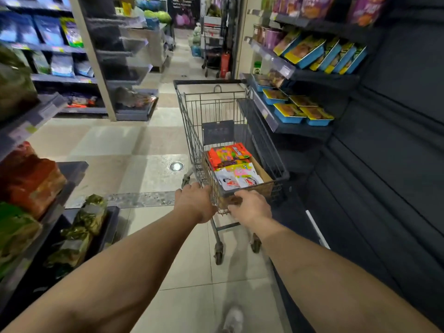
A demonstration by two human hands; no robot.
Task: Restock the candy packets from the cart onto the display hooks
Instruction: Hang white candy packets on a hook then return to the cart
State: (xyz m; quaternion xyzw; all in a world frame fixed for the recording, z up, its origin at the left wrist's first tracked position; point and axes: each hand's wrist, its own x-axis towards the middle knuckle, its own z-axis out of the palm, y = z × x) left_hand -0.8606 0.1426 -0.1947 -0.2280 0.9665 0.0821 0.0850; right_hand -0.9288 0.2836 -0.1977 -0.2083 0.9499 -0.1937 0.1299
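- Shelving (pixel 319 75) runs down both sides of a tiled aisle; the right-hand shelves carry blue-and-yellow trays (pixel 304 112), and a dark panelled wall (pixel 389 164) fills the near right.
- Wire cart (pixel 192 131) stands in the aisle, close against the right-hand shelves, its near end at the person's hands.
- Cardboard box (pixel 263 171) sits in the near end of the cart's basket.
- Candy packets (pixel 234 165) lie stacked in that box: orange and multicoloured ones at the far side, white and yellow ones nearer.
- Left hand (pixel 195 204) is curled over the cart's near rim at the left corner, gripping it.
- Right hand (pixel 248 206) is curled over the same rim just to the right, gripping it too; the two hands are near each other but apart.
- Pale shoe (pixel 233 319) shows on the floor at the bottom edge.
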